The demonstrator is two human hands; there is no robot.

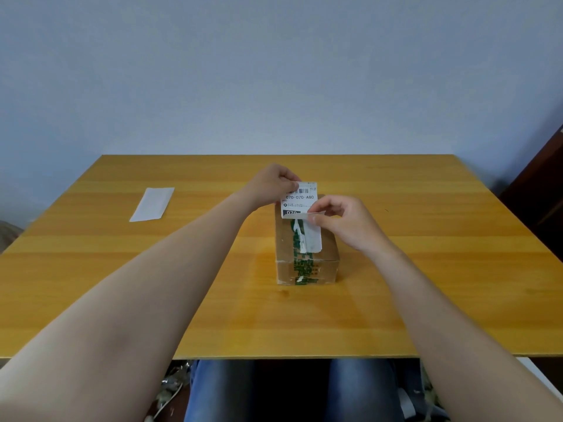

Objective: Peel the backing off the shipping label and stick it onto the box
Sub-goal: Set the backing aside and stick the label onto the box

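Observation:
A small brown cardboard box point(327, 266) with green printed tape down its middle stands on the wooden table point(122, 284). Above its far end I hold a white shipping label point(300, 197) with a barcode and "070-070-A80" facing me. My left hand point(274, 182) pinches the label's top left corner. My right hand point(347, 222) pinches the lower edge, where a white strip of backing point(313, 239) is folded down and hangs over the box top.
A separate white paper strip point(152, 204) lies flat on the table's left side. A dark piece of furniture point(542, 190) stands past the table's right edge. My knees in jeans show below the near edge.

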